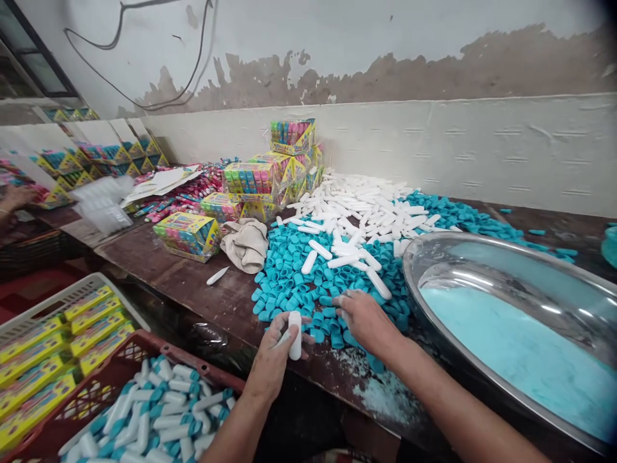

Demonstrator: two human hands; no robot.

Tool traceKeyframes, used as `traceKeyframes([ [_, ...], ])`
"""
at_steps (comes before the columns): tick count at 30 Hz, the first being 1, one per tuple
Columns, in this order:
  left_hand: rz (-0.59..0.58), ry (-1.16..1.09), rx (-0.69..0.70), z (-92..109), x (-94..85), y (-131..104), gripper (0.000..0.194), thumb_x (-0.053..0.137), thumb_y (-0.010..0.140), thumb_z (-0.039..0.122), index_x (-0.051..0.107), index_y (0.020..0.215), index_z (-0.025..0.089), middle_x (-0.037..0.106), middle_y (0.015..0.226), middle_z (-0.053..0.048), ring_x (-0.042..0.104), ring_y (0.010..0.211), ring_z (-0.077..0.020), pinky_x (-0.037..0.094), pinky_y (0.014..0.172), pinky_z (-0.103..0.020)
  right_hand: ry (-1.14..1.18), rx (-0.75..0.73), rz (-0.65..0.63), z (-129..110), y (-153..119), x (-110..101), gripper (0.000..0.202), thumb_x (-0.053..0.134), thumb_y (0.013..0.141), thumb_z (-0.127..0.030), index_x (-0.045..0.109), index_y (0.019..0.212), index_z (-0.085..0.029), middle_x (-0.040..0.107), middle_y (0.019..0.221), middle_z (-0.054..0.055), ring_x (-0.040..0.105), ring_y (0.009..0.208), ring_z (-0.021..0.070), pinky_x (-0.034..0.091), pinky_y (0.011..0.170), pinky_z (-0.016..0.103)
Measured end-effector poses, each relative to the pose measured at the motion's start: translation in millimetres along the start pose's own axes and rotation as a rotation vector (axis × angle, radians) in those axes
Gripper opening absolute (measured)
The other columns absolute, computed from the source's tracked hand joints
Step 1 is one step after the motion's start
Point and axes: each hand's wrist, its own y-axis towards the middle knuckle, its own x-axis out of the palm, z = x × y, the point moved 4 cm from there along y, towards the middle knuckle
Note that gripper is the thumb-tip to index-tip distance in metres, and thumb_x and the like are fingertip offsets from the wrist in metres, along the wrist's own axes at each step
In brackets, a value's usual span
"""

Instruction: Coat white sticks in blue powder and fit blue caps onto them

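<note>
My left hand [274,350] is closed around a white plastic tube [295,335], held upright at the table's front edge. To its right, my right hand [364,318] reaches into a heap of blue caps [294,263], with its fingertips at a blue cap; whether it grips that cap is hard to tell. White tubes [357,206] are heaped behind the caps, and several lie on top of them. Pale blue powder [390,392] is spilled on the table under my right forearm.
A large metal basin [482,241] with pale blue powder stands at the right. A red crate [87,402] of capped tubes and a white crate [137,315] of yellow boxes sit lower left. Candy boxes [187,235] and a cloth [245,244] lie behind. Another person's hand [18,198] shows far left.
</note>
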Motion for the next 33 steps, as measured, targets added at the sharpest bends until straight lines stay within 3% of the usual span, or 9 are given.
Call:
traceKeyframes([
  [4, -0.038, -0.017, 0.002, -1.1, -0.6, -6.2, 0.027, 0.054, 0.078, 0.039, 0.051, 0.090, 0.016, 0.061, 0.087, -0.005, 0.058, 0.064, -0.0140, 0.045, 0.052, -0.023, -0.140, -0.019, -0.042, -8.5, 26.8, 12.4, 0.021, 0.045, 0.083, -0.019, 0.062, 0.095, -0.017, 0.058, 0.095, 0.011, 0.050, 0.091, 0.0242, 0.036, 0.076, 0.034],
  [10, -0.056, -0.031, 0.027, -0.9, -1.9, -10.4, 0.024, 0.054, 0.079, 0.037, 0.048, 0.090, 0.016, 0.057, 0.074, -0.001, 0.054, 0.058, -0.0113, 0.042, 0.052, -0.022, -0.100, -0.069, -0.025, -15.2, 39.9, 20.3, 0.018, 0.046, 0.080, -0.012, 0.062, 0.088, -0.012, 0.059, 0.090, 0.014, 0.051, 0.090, 0.0255, 0.036, 0.079, 0.036],
  [13, -0.070, -0.031, 0.018, -2.0, -2.2, -9.5, 0.022, 0.053, 0.080, 0.036, 0.048, 0.088, 0.016, 0.056, 0.074, -0.001, 0.052, 0.059, -0.0111, 0.042, 0.052, -0.022, -0.047, -0.077, -0.002, -11.4, 31.7, 14.4, 0.021, 0.047, 0.080, -0.014, 0.060, 0.097, -0.014, 0.061, 0.093, 0.010, 0.052, 0.092, 0.0221, 0.038, 0.081, 0.032],
  [16, -0.088, -0.030, 0.022, -3.7, -1.6, -8.6, 0.019, 0.052, 0.082, 0.034, 0.048, 0.087, 0.017, 0.055, 0.073, 0.000, 0.051, 0.059, -0.0105, 0.042, 0.053, -0.022, 0.160, -0.037, 0.053, -3.2, 15.7, 5.6, 0.027, 0.049, 0.077, -0.016, 0.059, 0.102, -0.017, 0.063, 0.097, 0.006, 0.055, 0.092, 0.0185, 0.040, 0.081, 0.029],
  [20, -0.146, -0.030, 0.023, -6.2, 5.2, -9.1, 0.019, 0.049, 0.083, 0.033, 0.047, 0.094, 0.017, 0.057, 0.076, -0.002, 0.052, 0.062, -0.0115, 0.042, 0.055, -0.023, 0.501, 0.010, 0.118, 1.4, -7.8, -3.1, 0.023, 0.050, 0.075, -0.017, 0.061, 0.095, -0.018, 0.066, 0.090, 0.003, 0.059, 0.085, 0.0177, 0.044, 0.076, 0.029],
  [25, -0.197, -0.010, 0.024, -7.0, 9.3, -10.5, 0.020, 0.049, 0.083, 0.033, 0.047, 0.094, 0.016, 0.057, 0.077, -0.002, 0.053, 0.062, -0.0119, 0.042, 0.055, -0.024, 0.661, 0.060, 0.118, 3.3, -21.6, -1.9, 0.018, 0.051, 0.075, -0.023, 0.061, 0.089, -0.018, 0.066, 0.083, 0.002, 0.060, 0.080, 0.0178, 0.046, 0.071, 0.029],
  [29, -0.137, -0.003, 0.054, -3.2, 0.5, -10.3, 0.017, 0.049, 0.084, 0.032, 0.048, 0.090, 0.016, 0.055, 0.073, -0.001, 0.051, 0.061, -0.0108, 0.042, 0.055, -0.022, 0.481, 0.136, 0.170, 18.1, -19.3, -4.6, 0.021, 0.052, 0.076, -0.024, 0.060, 0.094, -0.017, 0.065, 0.085, 0.004, 0.058, 0.080, 0.0192, 0.044, 0.071, 0.030],
  [33, -0.116, 0.016, 0.064, 0.6, -2.8, -11.3, 0.016, 0.049, 0.083, 0.032, 0.048, 0.089, 0.016, 0.056, 0.076, -0.001, 0.051, 0.062, -0.0105, 0.042, 0.055, -0.022, 0.015, 0.073, 0.178, 14.3, -15.8, -15.7, 0.021, 0.050, 0.077, -0.015, 0.062, 0.095, -0.017, 0.062, 0.091, 0.009, 0.053, 0.087, 0.0242, 0.037, 0.077, 0.036],
])
